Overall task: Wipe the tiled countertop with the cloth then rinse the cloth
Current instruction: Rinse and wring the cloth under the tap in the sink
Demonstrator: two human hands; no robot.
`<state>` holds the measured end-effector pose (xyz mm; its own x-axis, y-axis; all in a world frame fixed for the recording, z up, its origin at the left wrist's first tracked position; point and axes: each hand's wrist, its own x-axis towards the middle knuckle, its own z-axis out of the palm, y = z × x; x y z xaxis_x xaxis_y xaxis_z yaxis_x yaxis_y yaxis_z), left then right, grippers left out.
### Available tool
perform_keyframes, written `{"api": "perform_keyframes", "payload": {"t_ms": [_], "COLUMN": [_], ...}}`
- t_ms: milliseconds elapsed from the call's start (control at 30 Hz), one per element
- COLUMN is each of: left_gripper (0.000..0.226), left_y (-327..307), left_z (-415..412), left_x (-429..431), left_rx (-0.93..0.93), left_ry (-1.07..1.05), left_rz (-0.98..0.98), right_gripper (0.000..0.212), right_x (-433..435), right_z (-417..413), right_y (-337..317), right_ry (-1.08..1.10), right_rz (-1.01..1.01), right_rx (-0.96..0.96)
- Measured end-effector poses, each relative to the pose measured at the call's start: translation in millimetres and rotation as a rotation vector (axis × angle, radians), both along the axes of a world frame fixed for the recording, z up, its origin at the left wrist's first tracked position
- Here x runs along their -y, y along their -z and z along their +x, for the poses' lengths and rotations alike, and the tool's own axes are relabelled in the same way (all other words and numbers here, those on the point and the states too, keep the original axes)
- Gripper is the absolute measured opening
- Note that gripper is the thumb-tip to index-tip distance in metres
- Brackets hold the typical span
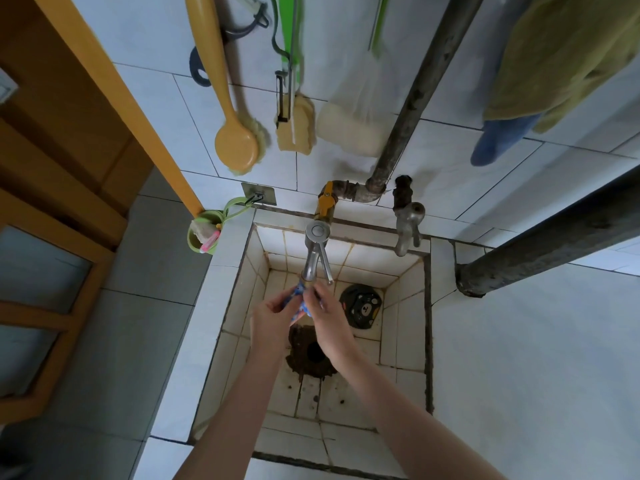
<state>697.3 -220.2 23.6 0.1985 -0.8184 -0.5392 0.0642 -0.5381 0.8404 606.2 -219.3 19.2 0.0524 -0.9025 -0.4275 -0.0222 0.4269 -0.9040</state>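
Both hands are working directly beneath the faucet (313,258): the left hand (268,315) is pinching one end of the blue patterned cloth (300,306), and the right hand (329,317) is gripping the other end, bunching it at the spout's mouth. Whether water is running is not showing clearly. Below the faucet the grimy open drain (313,351) is gaping, so a loosening grip is risking the cloth falling onto dirt or into the hole. Brisk wringing is likely throwing splashes onto the tiled surface (519,358) right of the faucet, wetting it again.
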Motion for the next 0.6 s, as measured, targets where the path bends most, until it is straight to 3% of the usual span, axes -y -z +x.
{"api": "perform_keyframes", "payload": {"t_ms": [100,267,400,533,600], "left_gripper": [0.024,0.024,0.023,0.022,0.023], "left_y": [-1,-5,-3,-3,-2], "left_z": [-1,0,3,0,-2], "left_x": [-5,-4,0,-2,-4], "left_rx": [0.014,-0.029,-0.019,0.025,0.018], "left_ry": [0.071,0.089,0.000,0.074,0.083], "left_rz": [-0.023,-0.017,-0.053,-0.089,-0.097], "right_gripper": [0.021,0.024,0.023,0.013,0.015], "right_x": [7,24,8,0,5], "right_z": [3,-4,-1,3,4], "right_y": [2,0,-3,-3,-1], "right_ry": [0.076,0.117,0.066,0.044,0.069], "right_rz": [0.066,0.055,0.021,-0.008,0.040], "right_rx": [0.020,-0.205,-0.077,0.109,0.110]}}
